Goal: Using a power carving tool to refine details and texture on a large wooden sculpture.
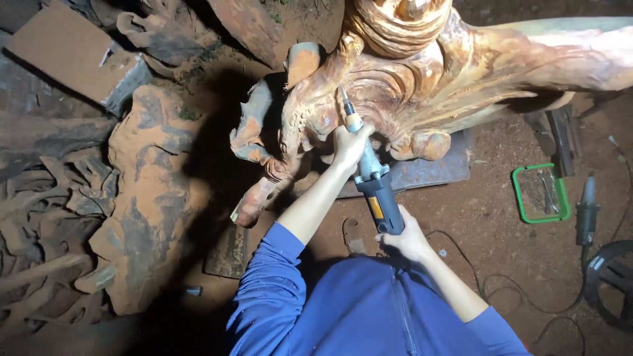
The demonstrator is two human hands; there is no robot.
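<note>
A large reddish carved wood sculpture (422, 72) with swirls and grooves fills the top centre and runs off to the right. I hold a hand-held die grinder (373, 177) with a grey neck and dark blue body, its bit touching the carving. My left hand (349, 144) is wrapped around the grinder's front neck, close to the wood. My right hand (407, 238) grips the rear of the tool's body. Both arms wear blue sleeves.
A green tray (559, 198) with small bits lies on the dirt floor at right, beside a second power tool (585, 212) and a black cable (508, 290). Rough root slabs (151, 198) and wood pieces lie at left. A flat dark board (435, 168) sits under the carving.
</note>
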